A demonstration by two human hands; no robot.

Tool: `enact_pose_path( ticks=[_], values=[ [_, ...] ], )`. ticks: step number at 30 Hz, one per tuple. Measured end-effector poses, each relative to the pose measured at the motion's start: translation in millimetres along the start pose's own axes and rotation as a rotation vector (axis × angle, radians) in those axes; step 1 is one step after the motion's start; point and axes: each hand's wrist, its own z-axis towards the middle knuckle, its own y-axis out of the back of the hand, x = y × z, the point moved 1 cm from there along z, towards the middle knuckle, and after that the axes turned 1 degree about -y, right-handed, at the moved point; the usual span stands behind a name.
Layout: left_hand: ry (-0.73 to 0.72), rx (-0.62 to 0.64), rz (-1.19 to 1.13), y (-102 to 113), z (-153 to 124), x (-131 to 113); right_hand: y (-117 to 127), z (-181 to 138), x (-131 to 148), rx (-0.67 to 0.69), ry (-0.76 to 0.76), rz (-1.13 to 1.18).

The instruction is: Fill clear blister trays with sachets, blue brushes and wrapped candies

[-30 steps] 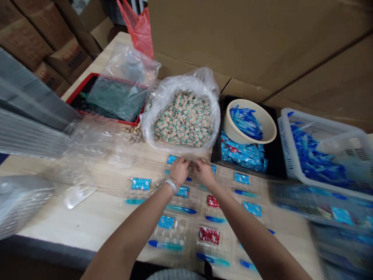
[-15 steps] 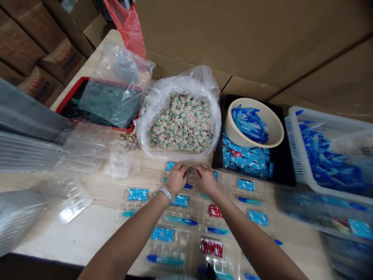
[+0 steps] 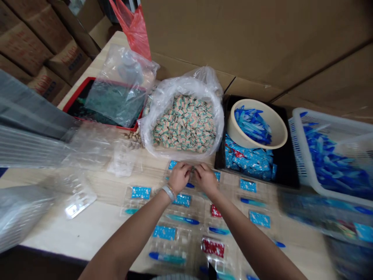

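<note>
My left hand (image 3: 179,179) and my right hand (image 3: 205,179) meet fingertip to fingertip just in front of the plastic bag of small square pieces. Both are pinched closed around a small dark greenish piece (image 3: 192,169), mostly hidden by the fingers. Beneath them lie clear plastic trays (image 3: 198,204) in rows on the table. Some hold a blue packet (image 3: 183,200) or a red packet (image 3: 213,247), with a blue-and-teal pen-like piece (image 3: 183,219) below. The open bag (image 3: 145,136) is full of small pink-and-green squares (image 3: 186,122).
A cream bowl (image 3: 283,134) of blue pieces stands on a black tray (image 3: 287,171) with blue packets. To the right is a white basket (image 3: 303,155). At left are a red tray (image 3: 70,99), loose clear plastic (image 3: 87,147) and stacked plastic sheets (image 3: 26,151). Cardboard (image 3: 247,42) lines the back.
The whole view has shifted slightly, so things appear a little further right. My hands stay pinched together at the same place over the trays.
</note>
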Motion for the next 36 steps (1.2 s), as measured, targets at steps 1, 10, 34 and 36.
enact_pose_path(
  ticks=[1, 10, 34, 36],
  values=[
    [0.018, -0.028, -0.016, 11.5, -1.8, 0.9, 1.7, 1.2, -0.4, 0.016, 0.034, -0.027],
    [0.342, -0.005, 0.017, 115.8, -109.7, 43.8, -1.6, -27.7, 48.7, 0.062, 0.169, 0.245],
    [0.229, -0.032, 0.146, 67.5, -140.5, 49.9, -25.5, -7.8, 160.5, 0.546, 0.406, -0.265],
    [0.226, -0.046, 0.132, 65.4, -137.1, 54.0, -24.8, -6.9, 159.8, 0.5, 0.386, -0.291]
  ],
)
